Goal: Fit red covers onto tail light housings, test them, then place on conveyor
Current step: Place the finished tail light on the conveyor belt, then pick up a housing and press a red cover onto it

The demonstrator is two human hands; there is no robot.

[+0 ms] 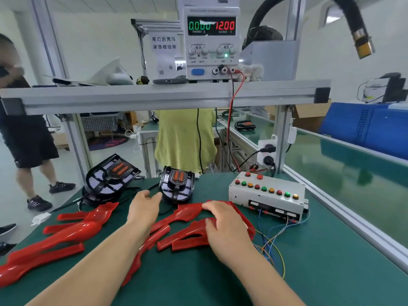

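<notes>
The right hand curls over a glossy red plastic cover lying on the green bench mat, seemingly gripping it, while the left hand, loose-fingered and empty, nears a bare black tail light housing, so fitting, testing and the green conveyor belt all lie ahead.

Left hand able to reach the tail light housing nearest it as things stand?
Probably yes. The left hand is open, fingertips almost at the near-left edge of the tail light housing, only green mat between. The right hand grips a red cover off to the side.
</notes>
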